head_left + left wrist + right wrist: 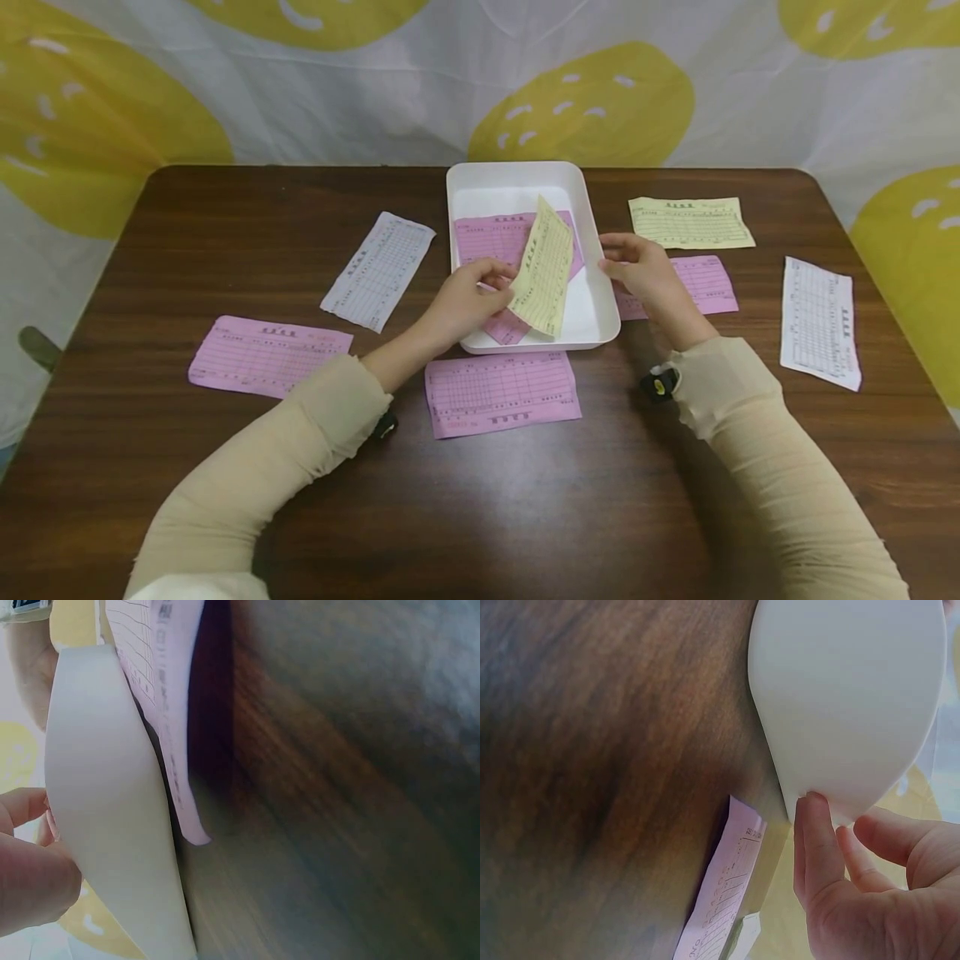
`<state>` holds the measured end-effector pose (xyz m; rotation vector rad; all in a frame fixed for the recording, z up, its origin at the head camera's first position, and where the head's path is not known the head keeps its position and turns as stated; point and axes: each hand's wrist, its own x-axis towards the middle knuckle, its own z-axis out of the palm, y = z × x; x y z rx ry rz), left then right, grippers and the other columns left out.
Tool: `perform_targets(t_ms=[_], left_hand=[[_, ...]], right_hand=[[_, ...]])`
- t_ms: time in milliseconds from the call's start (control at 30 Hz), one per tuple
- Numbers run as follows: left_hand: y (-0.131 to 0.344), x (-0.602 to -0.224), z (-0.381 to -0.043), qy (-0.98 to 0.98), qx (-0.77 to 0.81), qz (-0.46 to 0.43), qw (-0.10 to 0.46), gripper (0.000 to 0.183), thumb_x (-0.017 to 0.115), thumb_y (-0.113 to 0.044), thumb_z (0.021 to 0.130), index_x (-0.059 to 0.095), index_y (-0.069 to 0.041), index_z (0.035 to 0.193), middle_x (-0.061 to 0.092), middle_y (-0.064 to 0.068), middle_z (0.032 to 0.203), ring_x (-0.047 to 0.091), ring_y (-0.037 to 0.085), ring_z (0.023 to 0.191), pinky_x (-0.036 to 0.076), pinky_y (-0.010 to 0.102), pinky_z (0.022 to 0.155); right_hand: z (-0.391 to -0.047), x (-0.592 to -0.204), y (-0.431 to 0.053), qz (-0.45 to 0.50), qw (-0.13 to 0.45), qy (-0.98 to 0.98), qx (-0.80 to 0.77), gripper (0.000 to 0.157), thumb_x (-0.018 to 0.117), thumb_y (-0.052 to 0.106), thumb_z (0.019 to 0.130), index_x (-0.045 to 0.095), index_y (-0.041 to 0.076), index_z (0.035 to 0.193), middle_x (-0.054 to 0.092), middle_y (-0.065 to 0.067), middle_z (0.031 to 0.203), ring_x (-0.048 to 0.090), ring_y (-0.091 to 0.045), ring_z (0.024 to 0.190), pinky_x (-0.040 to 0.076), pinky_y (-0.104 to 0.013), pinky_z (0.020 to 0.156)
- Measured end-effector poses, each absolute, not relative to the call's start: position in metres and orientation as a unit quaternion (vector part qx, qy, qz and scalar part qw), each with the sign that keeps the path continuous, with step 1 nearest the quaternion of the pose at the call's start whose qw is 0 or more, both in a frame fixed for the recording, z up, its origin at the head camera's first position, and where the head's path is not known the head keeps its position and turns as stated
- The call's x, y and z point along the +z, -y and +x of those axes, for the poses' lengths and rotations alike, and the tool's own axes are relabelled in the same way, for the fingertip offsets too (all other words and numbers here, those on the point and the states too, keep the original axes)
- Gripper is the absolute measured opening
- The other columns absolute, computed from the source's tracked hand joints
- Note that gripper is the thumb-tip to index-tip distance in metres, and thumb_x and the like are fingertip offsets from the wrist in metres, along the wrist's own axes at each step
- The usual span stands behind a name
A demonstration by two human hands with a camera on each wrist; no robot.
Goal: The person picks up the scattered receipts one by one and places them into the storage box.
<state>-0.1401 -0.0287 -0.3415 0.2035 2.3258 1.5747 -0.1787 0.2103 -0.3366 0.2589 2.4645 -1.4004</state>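
A white tray (592, 321) stands at the middle of the table with pink printed slips (480, 237) inside. Over them a yellow slip (547, 271) stands tilted and slightly curved. At its lower left edge my left hand (476, 300) pinches the paper between thumb and fingers. The tray wall (112, 780) partly hides these fingertips in the left wrist view. My right hand (648, 279) rests its fingertips against the tray's right side, fingers fairly straight, as the right wrist view shows with the hand (877, 889) at the wall.
Left of the tray lie a white slip (378, 271) and a pink slip (258, 354). Another pink slip (502, 396) lies just in front. To the right are a yellow slip (690, 223), a partly covered pink slip (705, 283) and a white slip (819, 321). A patterned curtain (420, 100) hangs behind.
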Motion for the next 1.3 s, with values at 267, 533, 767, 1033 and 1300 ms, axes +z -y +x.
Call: perform_targets(t_ms=[267, 533, 767, 1033, 1300], left_hand=[[0.029, -0.342, -0.143, -0.820, 0.546, 0.077, 0.153, 0.032, 0.059, -0.006, 0.090, 0.059, -0.002, 0.122, 0.063, 0.016, 0.111, 0.062, 0.021, 0.091, 0.058, 0.023, 0.074], [0.030, -0.339, -0.146, -0.829, 0.534, 0.075, 0.146, 0.034, 0.061, -0.006, 0.088, 0.059, -0.003, 0.122, 0.063, 0.015, 0.112, 0.062, 0.024, 0.098, 0.058, 0.026, 0.080], [0.033, -0.339, -0.148, -0.838, 0.524, 0.081, 0.131, 0.033, 0.061, -0.006, 0.089, 0.059, -0.004, 0.122, 0.064, 0.015, 0.112, 0.063, 0.026, 0.103, 0.057, 0.029, 0.085], [0.046, -0.336, -0.153, -0.843, 0.519, 0.080, 0.119, 0.033, 0.062, -0.010, 0.089, 0.060, -0.005, 0.122, 0.065, 0.014, 0.114, 0.064, 0.026, 0.104, 0.056, 0.033, 0.087], [0.073, -0.330, -0.157, -0.844, 0.520, 0.072, 0.111, 0.036, 0.061, -0.008, 0.089, 0.057, -0.002, 0.124, 0.062, 0.018, 0.115, 0.061, 0.027, 0.102, 0.052, 0.027, 0.082]], right_hand=[[-0.179, -0.337, -0.211, 0.085, 0.147, -0.857, -0.487, 0.046, 0.049, 0.010, 0.098, 0.040, 0.004, 0.143, 0.051, -0.016, 0.128, 0.053, -0.010, 0.097, 0.047, -0.015, 0.077], [-0.178, -0.337, -0.210, 0.092, 0.150, -0.856, -0.486, 0.046, 0.049, 0.010, 0.098, 0.041, 0.005, 0.143, 0.051, -0.016, 0.128, 0.053, -0.012, 0.099, 0.048, -0.014, 0.075], [-0.178, -0.336, -0.211, 0.089, 0.148, -0.852, -0.494, 0.046, 0.049, 0.009, 0.098, 0.041, 0.004, 0.143, 0.050, -0.016, 0.128, 0.053, -0.013, 0.101, 0.048, -0.015, 0.080], [-0.178, -0.337, -0.211, 0.091, 0.149, -0.846, -0.504, 0.046, 0.048, 0.010, 0.098, 0.040, 0.004, 0.143, 0.051, -0.016, 0.129, 0.053, -0.012, 0.102, 0.048, -0.018, 0.084], [-0.179, -0.337, -0.211, 0.089, 0.149, -0.854, -0.490, 0.046, 0.049, 0.010, 0.098, 0.041, 0.004, 0.143, 0.051, -0.015, 0.126, 0.052, -0.012, 0.100, 0.048, -0.015, 0.080]])
